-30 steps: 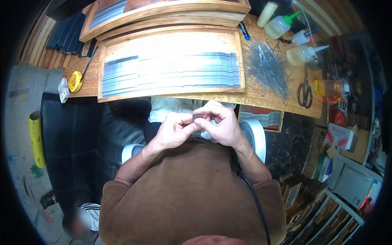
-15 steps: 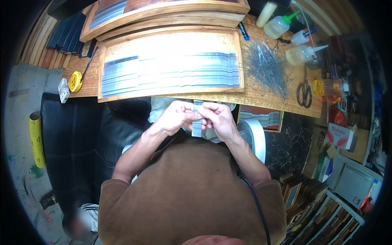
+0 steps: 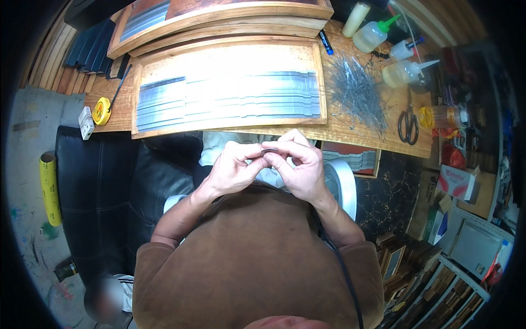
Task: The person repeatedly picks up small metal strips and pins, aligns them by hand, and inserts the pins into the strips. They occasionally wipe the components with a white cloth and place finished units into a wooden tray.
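Observation:
Between my two hands, just off the table's front edge, is a thin grey segmented strip [image 3: 269, 151], turned nearly edge-on so that only a short dark sliver shows. My left hand [image 3: 236, 166] pinches it from the left with thumb and fingers. On the other side my right hand [image 3: 301, 167] grips it the same way, its fingers bent over the far side. The rest of the strip is hidden by the fingers. Beyond my hands a wooden tray [image 3: 324, 82] holds rows of similar flat grey strips [image 3: 230, 107].
Right of the tray lie a heap of thin metal wires [image 3: 359, 93], black scissors [image 3: 408, 127] and squeeze bottles [image 3: 372, 37]. A yellow tape measure [image 3: 102, 111] sits at the left. Below the table, a lower tray [image 3: 350, 159] stands beside my right hand. A black sofa [image 3: 96, 192] is at left.
The strip was upright with its flat segmented face showing; now it is tilted nearly edge-on. Both hands have turned with it, and the right-hand fingers have risen. The table things stay put.

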A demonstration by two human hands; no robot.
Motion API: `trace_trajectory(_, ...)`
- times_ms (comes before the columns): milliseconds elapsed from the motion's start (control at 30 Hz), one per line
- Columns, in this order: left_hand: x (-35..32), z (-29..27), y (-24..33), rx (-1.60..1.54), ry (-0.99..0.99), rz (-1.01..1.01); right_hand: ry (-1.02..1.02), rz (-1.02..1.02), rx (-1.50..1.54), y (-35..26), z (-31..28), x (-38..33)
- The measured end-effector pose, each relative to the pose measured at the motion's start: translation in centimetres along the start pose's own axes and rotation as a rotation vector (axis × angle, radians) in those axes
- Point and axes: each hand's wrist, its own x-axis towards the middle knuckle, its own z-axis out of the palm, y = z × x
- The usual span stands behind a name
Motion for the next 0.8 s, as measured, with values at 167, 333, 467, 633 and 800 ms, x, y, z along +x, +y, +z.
trace_trajectory(167,2.4,-0.3,1.7,0.352,0.213,0.631,0.02,-0.353,-0.091,-2.5,-0.9,1.3)
trace_trajectory(333,3.6,-0.8,0.5,0.346,0.222,0.572,-0.01,-0.323,-0.128,-1.2,-1.2,2.8)
trace_trajectory(467,3.8,-0.8,0.4,0.228,0.196,0.509,-0.025,-0.309,-0.085,-0.9,-1.3,3.2)
trace_trajectory(633,3.9,-0.9,0.2,0.17,0.171,0.446,0.027,-0.282,-0.094,-1.3,-1.0,3.1)
trace_trajectory(800,0.8,0.1,1.0,0.022,0.099,0.148,0.037,-0.252,-0.133,-0.9,-0.2,1.3)
